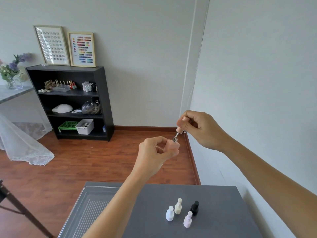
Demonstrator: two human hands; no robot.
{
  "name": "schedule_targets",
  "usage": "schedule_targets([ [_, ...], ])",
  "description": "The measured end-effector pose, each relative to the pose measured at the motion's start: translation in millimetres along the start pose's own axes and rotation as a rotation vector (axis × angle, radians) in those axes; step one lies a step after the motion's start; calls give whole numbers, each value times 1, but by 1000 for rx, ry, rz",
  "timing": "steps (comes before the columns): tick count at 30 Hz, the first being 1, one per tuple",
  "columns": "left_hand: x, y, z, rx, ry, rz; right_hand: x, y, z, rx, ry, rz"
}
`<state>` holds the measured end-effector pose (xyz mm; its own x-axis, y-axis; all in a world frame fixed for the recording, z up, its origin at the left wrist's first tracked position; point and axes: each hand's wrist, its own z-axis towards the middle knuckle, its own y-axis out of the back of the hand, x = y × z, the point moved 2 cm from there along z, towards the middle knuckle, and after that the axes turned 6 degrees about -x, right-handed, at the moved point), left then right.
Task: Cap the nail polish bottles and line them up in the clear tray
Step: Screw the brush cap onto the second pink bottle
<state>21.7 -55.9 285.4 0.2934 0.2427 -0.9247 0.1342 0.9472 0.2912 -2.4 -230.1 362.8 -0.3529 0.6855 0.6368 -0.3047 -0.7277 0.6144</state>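
My left hand grips a pale pink nail polish bottle, raised well above the grey table. My right hand pinches its pink cap just above the bottle. The cap's brush stem dips into the threaded neck, and the cap is not seated. On the table stand several capped bottles: a white-blue one, a cream one, a black one and a lilac one. The clear tray lies at the table's left side, partly hidden behind my left forearm, and no bottle shows in it.
The grey table stands against a white wall on the right. A black bookshelf with polish bottles and bins stands across the wooden floor. A tripod leg crosses the lower left.
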Motion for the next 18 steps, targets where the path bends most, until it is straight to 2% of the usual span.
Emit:
schedule_targets([
  [9, 3, -1, 4, -3, 4, 6, -7, 7, 6, -75, -11, 3],
  [18, 2, -4, 7, 10, 12, 18, -10, 1, 5, 4, 12, -2],
])
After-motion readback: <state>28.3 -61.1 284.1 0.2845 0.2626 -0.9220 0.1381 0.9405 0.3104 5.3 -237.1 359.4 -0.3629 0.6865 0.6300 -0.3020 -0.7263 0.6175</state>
